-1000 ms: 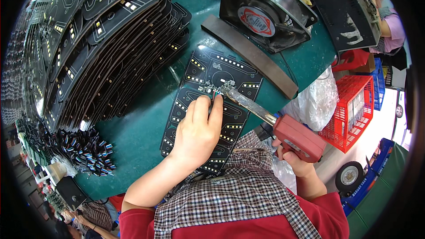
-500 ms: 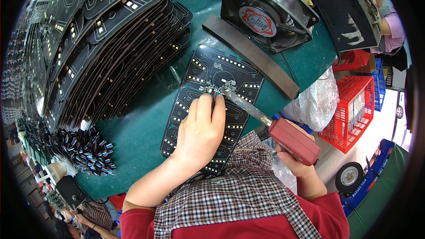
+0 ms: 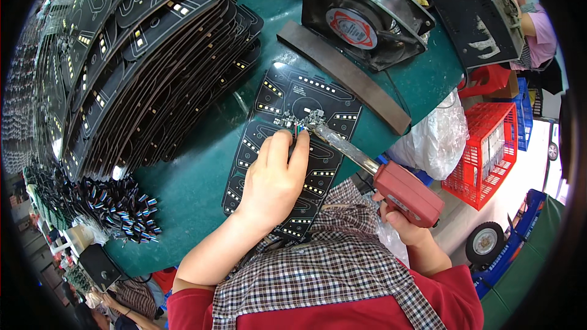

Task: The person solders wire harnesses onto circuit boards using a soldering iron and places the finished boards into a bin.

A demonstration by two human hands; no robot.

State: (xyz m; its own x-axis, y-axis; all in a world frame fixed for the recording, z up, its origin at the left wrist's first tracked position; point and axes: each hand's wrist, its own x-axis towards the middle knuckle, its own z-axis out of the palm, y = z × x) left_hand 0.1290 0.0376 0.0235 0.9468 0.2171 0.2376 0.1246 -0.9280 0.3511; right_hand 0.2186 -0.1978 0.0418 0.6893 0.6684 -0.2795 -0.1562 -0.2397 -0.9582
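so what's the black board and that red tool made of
Black board: looks like rigid matte circuit-board laminate, with pale traces and small light pads. Red tool: glossy moulded plastic body, seemingly, with a dull grey metal barrel; the right hand grips it.

Soldering gun drawn slightly back
The right hand (image 3: 406, 227) has lowered the red soldering gun (image 3: 403, 192); its tip stays at the circuit board (image 3: 293, 146).

Electronics assembly workshop. Green bench (image 3: 189, 195): stacks of black LED circuit boards (image 3: 140, 55) along its left edge, heap of short coloured wire leads (image 3: 119, 208) at the near-left corner, extraction fan (image 3: 361, 18) at the far edge, red soldering gun (image 3: 403, 192).
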